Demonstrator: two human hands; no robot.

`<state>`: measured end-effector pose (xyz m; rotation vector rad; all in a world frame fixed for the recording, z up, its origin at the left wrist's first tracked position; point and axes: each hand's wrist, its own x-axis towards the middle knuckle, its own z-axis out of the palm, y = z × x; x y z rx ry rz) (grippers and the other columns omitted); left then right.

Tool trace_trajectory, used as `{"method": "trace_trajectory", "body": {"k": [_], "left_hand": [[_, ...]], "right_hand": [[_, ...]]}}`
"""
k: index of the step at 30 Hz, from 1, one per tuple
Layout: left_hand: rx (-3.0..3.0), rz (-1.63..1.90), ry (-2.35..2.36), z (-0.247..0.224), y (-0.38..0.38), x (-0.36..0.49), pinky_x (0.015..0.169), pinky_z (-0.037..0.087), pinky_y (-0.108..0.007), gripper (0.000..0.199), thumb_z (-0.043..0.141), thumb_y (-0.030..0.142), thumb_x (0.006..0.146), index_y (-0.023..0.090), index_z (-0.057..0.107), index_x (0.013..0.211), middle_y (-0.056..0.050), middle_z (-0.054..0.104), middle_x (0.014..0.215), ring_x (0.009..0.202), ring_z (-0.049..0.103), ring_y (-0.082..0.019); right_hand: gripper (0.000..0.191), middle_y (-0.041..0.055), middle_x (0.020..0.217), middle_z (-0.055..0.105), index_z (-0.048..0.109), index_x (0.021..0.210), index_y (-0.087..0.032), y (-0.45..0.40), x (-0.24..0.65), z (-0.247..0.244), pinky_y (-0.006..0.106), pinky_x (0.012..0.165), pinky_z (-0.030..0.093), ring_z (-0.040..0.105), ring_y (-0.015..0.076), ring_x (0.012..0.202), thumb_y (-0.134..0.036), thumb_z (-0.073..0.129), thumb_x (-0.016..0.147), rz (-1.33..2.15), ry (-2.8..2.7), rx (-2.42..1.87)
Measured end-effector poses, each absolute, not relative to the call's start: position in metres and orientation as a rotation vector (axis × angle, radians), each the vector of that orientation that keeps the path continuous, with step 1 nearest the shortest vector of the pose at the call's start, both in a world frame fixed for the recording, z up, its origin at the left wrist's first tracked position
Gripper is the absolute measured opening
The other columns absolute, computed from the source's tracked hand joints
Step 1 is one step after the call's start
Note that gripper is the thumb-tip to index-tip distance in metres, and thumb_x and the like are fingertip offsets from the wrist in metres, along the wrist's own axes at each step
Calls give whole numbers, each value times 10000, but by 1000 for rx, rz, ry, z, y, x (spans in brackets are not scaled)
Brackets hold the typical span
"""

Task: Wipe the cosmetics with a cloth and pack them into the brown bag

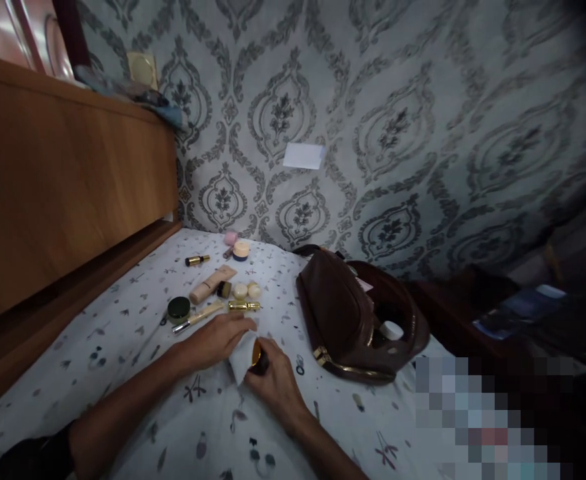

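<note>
My left hand is closed on a white wipe or cloth, its fingers pressed against the upper side. My right hand grips a small dark item with a gold, shiny face, which touches the white cloth. Just beyond my hands lie a gold tube, a silver-and-beige tube, a dark green round jar and a beige squeeze tube. An open brown bag stands on its side to the right, with a white-capped item inside.
Small jars, a cream-and-blue jar and a black-and-gold tube lie farther back on the patterned sheet. A wooden cabinet borders the left; a patterned wall rises behind.
</note>
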<state>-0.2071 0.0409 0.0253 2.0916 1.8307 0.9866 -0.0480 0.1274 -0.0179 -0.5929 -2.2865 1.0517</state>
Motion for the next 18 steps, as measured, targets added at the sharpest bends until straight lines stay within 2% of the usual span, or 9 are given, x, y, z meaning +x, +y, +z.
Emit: {"method": "trace_trajectory", "body": {"k": [4,8,12,18], "left_hand": [[2165,877,1885,30,36,-201,894,510,-321,288,419,242,989,198,618,1194,-97,642,1118,1013,643,-217],[2151,911,1886,27,38,-199,942,505,-355,307,459,335,993,207,607,1230,-100,638,1165,1065,631,-231],[2069,1048,1916,20,44,-202,936,507,-374,273,421,240,988,189,645,1137,-93,688,1107,1035,647,-226],[2055,1162,1944,16,45,-199,930,506,-369,271,433,175,962,188,635,1143,-95,688,1128,1052,639,-224]], "right_hand": [[191,21,807,671,645,838,-186,129,-48,-22,287,697,486,599,194,753,-179,619,648,1116,-2154,-624],[267,30,803,679,678,870,-175,129,-47,-20,314,694,478,588,211,746,-212,675,605,1026,-2178,-725],[390,59,913,706,693,976,-162,129,-46,-16,361,783,493,615,239,840,-257,735,600,1006,-2146,-719],[363,55,912,702,691,968,-179,128,-45,-11,365,830,486,619,242,887,-287,754,627,936,-2142,-738]]}}
